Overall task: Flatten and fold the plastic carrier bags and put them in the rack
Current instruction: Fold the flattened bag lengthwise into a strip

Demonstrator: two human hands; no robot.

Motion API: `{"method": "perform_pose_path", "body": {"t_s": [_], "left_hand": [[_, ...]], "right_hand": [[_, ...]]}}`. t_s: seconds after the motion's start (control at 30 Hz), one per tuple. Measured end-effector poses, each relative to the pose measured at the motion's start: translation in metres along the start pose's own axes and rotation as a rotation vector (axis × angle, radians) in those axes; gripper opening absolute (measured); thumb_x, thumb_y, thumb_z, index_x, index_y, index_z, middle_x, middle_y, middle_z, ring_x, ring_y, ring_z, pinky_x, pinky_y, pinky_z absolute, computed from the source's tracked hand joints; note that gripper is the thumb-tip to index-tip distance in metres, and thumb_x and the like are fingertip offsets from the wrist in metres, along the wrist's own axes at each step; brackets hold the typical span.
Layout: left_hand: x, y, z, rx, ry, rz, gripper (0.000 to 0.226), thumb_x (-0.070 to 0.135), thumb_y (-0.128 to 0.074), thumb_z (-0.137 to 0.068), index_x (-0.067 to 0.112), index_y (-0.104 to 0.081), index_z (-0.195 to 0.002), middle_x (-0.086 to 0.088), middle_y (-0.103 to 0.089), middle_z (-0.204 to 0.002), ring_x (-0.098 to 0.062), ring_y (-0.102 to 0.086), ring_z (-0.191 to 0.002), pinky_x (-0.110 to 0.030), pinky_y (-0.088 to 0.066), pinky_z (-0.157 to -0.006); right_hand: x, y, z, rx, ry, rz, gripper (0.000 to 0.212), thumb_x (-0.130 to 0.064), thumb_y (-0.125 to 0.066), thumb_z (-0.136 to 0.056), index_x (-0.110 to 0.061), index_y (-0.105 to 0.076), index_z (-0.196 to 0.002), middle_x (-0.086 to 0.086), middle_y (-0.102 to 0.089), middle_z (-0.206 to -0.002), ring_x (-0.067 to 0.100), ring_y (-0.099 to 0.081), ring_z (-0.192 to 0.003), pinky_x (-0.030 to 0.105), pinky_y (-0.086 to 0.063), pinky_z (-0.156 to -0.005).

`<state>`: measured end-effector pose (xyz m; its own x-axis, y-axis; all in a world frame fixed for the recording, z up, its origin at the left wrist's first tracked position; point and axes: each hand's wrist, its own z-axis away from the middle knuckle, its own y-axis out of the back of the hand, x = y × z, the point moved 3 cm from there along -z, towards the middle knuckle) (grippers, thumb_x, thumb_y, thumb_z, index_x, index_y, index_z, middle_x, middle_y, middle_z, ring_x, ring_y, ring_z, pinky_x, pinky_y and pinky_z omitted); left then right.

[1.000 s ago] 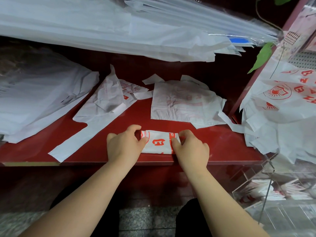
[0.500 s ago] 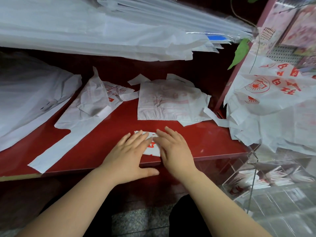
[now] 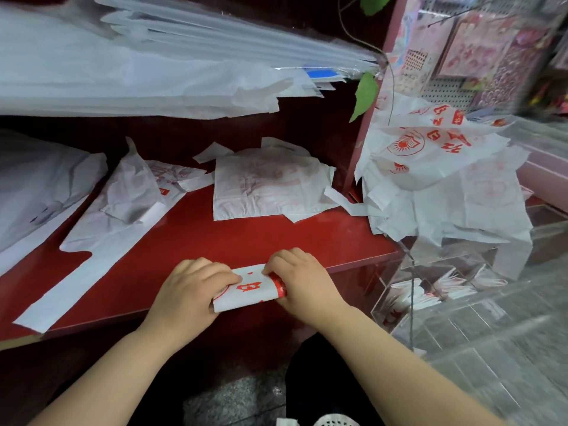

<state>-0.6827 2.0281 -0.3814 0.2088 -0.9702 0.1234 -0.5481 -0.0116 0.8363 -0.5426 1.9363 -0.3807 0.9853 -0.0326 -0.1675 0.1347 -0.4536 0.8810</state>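
Observation:
A small folded white carrier bag with red print [image 3: 249, 289] sits at the front edge of the red shelf [image 3: 215, 241]. My left hand [image 3: 187, 295] grips its left end with curled fingers. My right hand [image 3: 302, 279] pinches its right end. Behind it lie a flattened bag [image 3: 267, 186] and a long, partly folded bag [image 3: 120, 210]. A loose heap of printed bags [image 3: 436, 179] lies at the right. The clear acrylic rack [image 3: 430, 290] at the lower right holds several folded bags.
A thick stack of white bags [image 3: 138, 72] hangs over the shelf from above. More white bags [image 3: 37, 186] lie at the left. A pink upright post [image 3: 368, 118] and a green leaf [image 3: 364, 93] stand at the right. Grey floor shows below.
A second ago both hands held the folded bag's ends; then both palms pressed flat on it. Now both grip its ends again and it sits at the shelf's front edge.

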Motion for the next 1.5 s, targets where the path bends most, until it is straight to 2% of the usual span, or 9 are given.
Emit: {"method": "perform_pose_path", "body": {"t_s": [0.13, 0.27, 0.4, 0.63, 0.9, 1.0, 1.23, 1.43, 1.5], "left_hand": [[0.014, 0.006, -0.007, 0.052, 0.157, 0.280, 0.022, 0.035, -0.048, -0.069, 0.030, -0.057, -0.089, 0.023, -0.063, -0.080, 0.003, -0.051, -0.077, -0.004, -0.029, -0.073], [0.046, 0.011, -0.024, 0.057, 0.492, 0.636, 0.017, 0.047, -0.060, -0.063, 0.030, -0.059, -0.062, 0.039, -0.059, -0.072, 0.019, -0.054, -0.069, 0.000, -0.037, -0.061], [0.080, -0.004, -0.047, -0.101, 0.576, 0.760, 0.024, 0.008, -0.070, -0.077, 0.028, -0.059, -0.071, 0.016, -0.065, -0.055, 0.002, -0.056, -0.048, -0.009, -0.041, -0.047], [0.144, -0.040, -0.101, -0.274, 0.543, 0.817, 0.012, 0.017, -0.064, -0.083, 0.022, -0.061, -0.073, 0.000, -0.058, -0.047, -0.001, -0.048, -0.034, -0.012, -0.038, -0.039], [0.213, -0.099, -0.159, -0.313, 0.428, 0.719, 0.011, 0.013, -0.058, -0.086, 0.016, -0.059, -0.076, -0.003, -0.066, -0.062, -0.001, -0.059, -0.045, -0.025, -0.050, -0.053], [0.233, -0.119, -0.177, -0.320, 0.387, 0.653, 0.011, 0.016, -0.055, -0.086, 0.013, -0.057, -0.076, -0.010, -0.067, -0.073, -0.023, -0.067, -0.071, -0.036, -0.052, -0.068], [0.263, -0.164, -0.203, -0.372, 0.357, 0.497, 0.013, 0.017, -0.048, -0.090, 0.016, -0.046, -0.077, 0.004, -0.051, -0.070, -0.024, -0.054, -0.079, -0.027, -0.026, -0.057], [0.265, -0.186, -0.216, -0.348, 0.365, 0.452, 0.019, 0.019, -0.045, -0.093, 0.009, -0.058, -0.103, -0.009, -0.065, -0.099, -0.028, -0.059, -0.092, -0.034, -0.047, -0.076], [0.267, -0.190, -0.218, -0.337, 0.345, 0.412, 0.019, 0.021, -0.044, -0.094, 0.009, -0.057, -0.101, -0.009, -0.065, -0.095, -0.028, -0.058, -0.089, -0.037, -0.047, -0.075]], "right_hand": [[0.004, 0.019, 0.013, -0.041, -0.090, -0.262, 0.026, -0.019, -0.043, -0.070, -0.009, -0.066, -0.080, 0.002, -0.066, -0.074, 0.022, -0.056, -0.064, 0.025, -0.040, -0.059], [0.022, 0.041, 0.036, 0.005, -0.366, -0.670, 0.015, -0.004, -0.060, -0.077, -0.018, -0.063, -0.080, -0.016, -0.058, -0.066, 0.001, -0.052, -0.062, 0.016, -0.038, -0.061], [0.045, 0.060, 0.061, 0.037, -0.551, -0.860, 0.028, -0.002, -0.064, -0.080, -0.025, -0.053, -0.069, -0.010, -0.053, -0.063, 0.001, -0.047, -0.057, 0.020, -0.040, -0.061], [0.099, 0.083, 0.117, 0.120, -0.757, -0.952, 0.014, -0.009, -0.061, -0.086, -0.018, -0.058, -0.076, -0.012, -0.058, -0.054, 0.000, -0.052, -0.050, 0.019, -0.043, -0.055], [0.187, 0.116, 0.185, 0.322, -0.902, -0.784, 0.017, -0.004, -0.056, -0.088, -0.016, -0.064, -0.079, -0.007, -0.058, -0.071, -0.006, -0.050, -0.059, 0.006, -0.038, -0.060], [0.236, 0.126, 0.216, 0.399, -1.034, -0.493, 0.023, 0.001, -0.052, -0.088, -0.015, -0.068, -0.087, -0.008, -0.061, -0.079, -0.010, -0.053, -0.060, 0.001, -0.037, -0.059], [0.287, 0.119, 0.208, 0.114, -0.791, -0.035, 0.056, 0.015, -0.037, -0.076, -0.016, -0.066, -0.112, -0.005, -0.062, -0.121, 0.015, -0.039, -0.086, 0.021, -0.029, -0.071], [0.309, 0.109, 0.193, -0.172, -0.809, 0.120, 0.045, -0.001, -0.039, -0.085, -0.021, -0.057, -0.122, -0.013, -0.028, -0.068, 0.026, -0.045, -0.104, 0.028, -0.032, -0.069], [0.315, 0.107, 0.195, -0.201, -0.787, 0.167, 0.037, -0.008, -0.040, -0.088, -0.018, -0.059, -0.118, -0.010, -0.047, -0.072, 0.024, -0.044, -0.106, 0.026, -0.029, -0.066]]}}
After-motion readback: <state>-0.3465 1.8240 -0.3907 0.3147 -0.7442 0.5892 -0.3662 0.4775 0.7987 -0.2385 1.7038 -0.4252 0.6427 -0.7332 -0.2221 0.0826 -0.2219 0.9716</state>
